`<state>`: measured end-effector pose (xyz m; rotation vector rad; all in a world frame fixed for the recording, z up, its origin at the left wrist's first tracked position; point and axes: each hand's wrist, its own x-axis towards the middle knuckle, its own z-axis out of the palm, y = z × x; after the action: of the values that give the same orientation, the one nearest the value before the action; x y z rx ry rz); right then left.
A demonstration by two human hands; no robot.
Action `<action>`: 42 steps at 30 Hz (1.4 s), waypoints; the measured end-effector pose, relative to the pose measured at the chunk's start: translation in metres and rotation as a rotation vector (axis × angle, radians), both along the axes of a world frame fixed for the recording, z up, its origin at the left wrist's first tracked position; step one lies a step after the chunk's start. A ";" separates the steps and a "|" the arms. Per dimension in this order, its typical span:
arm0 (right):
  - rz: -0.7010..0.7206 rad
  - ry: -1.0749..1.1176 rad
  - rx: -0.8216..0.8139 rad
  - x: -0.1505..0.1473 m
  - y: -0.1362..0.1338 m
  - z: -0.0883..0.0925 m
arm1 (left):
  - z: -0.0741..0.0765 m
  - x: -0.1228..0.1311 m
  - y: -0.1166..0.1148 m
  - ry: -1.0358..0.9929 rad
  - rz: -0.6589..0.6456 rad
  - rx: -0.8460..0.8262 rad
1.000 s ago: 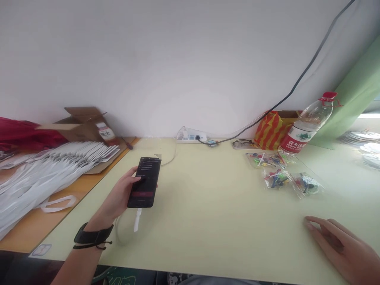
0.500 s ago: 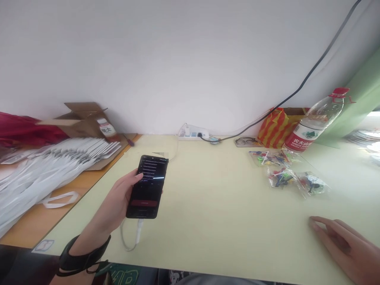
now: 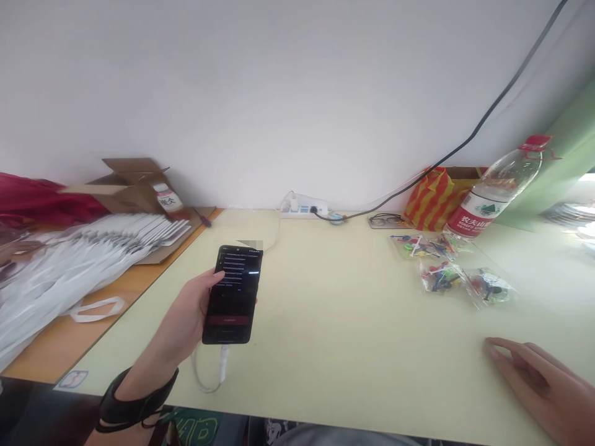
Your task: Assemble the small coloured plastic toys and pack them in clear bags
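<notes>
A black phone (image 3: 231,297) with a dark, lit screen is held upright in my left hand (image 3: 188,313), the thumb lying over its left edge. From its bottom end a white charging cable (image 3: 223,364) hangs in a loop over the pale yellow-green table (image 3: 348,347). My right hand (image 3: 542,387) rests at the table's right side, fingers loosely curled with thumb and forefinger close together and nothing visible between them. Small clear packets (image 3: 441,279) with colourful plastic pieces lie beyond my right hand.
A large bottle (image 3: 493,192) leans near a red-and-yellow bag (image 3: 430,198) at the back right, beside glasses (image 3: 387,220). A power strip (image 3: 302,207) sits against the wall. At left are white bags (image 3: 102,260), a cardboard box (image 3: 121,192) and a small bottle (image 3: 168,199).
My left hand and the phone have shifted very slightly to the right and down. The right hand stays where it was.
</notes>
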<state>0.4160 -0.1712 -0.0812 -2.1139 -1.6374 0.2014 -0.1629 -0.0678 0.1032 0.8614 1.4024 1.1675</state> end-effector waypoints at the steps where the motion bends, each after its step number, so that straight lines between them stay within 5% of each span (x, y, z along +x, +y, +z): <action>1: 0.000 -0.001 0.006 0.000 0.000 0.000 | 0.000 0.000 0.000 0.001 0.005 0.011; 42: -0.018 -0.010 -0.058 0.001 0.001 0.003 | 0.005 0.010 -0.004 -0.066 0.097 -0.001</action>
<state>0.4170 -0.1705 -0.0782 -2.1754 -1.6367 0.2356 -0.1528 -0.0714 0.1078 0.7545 1.4028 1.2576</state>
